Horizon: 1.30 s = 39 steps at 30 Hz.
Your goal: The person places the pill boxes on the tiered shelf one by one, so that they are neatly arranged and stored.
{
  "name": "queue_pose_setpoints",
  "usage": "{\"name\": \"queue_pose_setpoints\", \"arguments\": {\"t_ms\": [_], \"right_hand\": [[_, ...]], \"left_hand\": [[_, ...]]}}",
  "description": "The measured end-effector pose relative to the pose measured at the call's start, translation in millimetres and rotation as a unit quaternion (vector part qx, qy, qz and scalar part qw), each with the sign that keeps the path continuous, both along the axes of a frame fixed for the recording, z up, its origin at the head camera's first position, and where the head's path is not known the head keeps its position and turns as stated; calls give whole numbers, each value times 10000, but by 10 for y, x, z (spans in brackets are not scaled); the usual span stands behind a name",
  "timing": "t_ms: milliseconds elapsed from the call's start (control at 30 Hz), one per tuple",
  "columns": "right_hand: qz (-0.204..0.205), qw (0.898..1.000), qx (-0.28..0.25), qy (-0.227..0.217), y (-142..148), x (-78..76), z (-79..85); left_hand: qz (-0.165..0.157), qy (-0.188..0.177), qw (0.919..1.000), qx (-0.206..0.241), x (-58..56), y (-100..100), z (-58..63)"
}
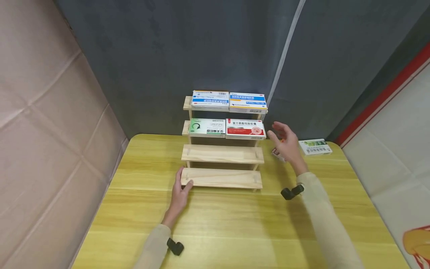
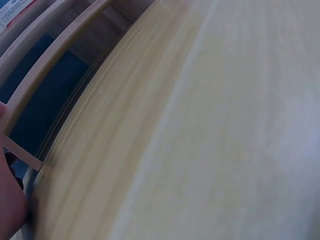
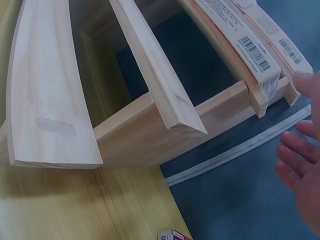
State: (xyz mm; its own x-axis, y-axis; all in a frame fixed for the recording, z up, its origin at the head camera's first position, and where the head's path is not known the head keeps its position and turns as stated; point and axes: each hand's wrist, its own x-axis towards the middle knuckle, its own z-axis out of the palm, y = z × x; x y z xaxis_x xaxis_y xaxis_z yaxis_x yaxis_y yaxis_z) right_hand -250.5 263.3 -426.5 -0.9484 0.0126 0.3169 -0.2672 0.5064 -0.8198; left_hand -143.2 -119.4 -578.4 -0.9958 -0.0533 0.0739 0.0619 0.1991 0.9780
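Note:
A stepped wooden rack (image 1: 221, 154) stands on the table, with medicine boxes on its two upper steps. My left hand (image 1: 179, 190) grips the left end of the lowest step, thumb over the front edge. To the rack's right, my right hand (image 1: 286, 144) hovers with fingers apart, holding nothing. Nearest to it on the rack is a red-and-white medicine box (image 1: 245, 128), beside a green-and-white box (image 1: 207, 127). On the top step lie a blue-and-white box (image 1: 210, 100) and a blue-and-yellow box (image 1: 248, 102). The right hand partly hides a small box (image 1: 277, 154) on the table.
Another white-and-green box (image 1: 315, 146) lies at the table's back right corner. A dark curtain (image 1: 151, 67) with a pale strip hangs right behind the rack. Light panels flank the wooden table (image 1: 215, 231). The two lower steps are bare wood.

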Motion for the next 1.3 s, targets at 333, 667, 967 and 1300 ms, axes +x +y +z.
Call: {"name": "queue_pose_setpoints", "arguments": {"t_ms": [333,667,967,1300], "right_hand": [[-722,9961,69,-493,133,-59,-70],[-1525,9811,422,-1110,241,-93,-168],[-1968,9688,508,-1420,282,-130,-297],[-2455,9526,639,-1680,279,-157,-533]], "left_hand": [[12,36,10000,-33,6,12,18],[32,20,10000,-65,8,10,0],[49,34,10000,-16,4,9,10],[37,22,10000,-29,0,2,0]]}}
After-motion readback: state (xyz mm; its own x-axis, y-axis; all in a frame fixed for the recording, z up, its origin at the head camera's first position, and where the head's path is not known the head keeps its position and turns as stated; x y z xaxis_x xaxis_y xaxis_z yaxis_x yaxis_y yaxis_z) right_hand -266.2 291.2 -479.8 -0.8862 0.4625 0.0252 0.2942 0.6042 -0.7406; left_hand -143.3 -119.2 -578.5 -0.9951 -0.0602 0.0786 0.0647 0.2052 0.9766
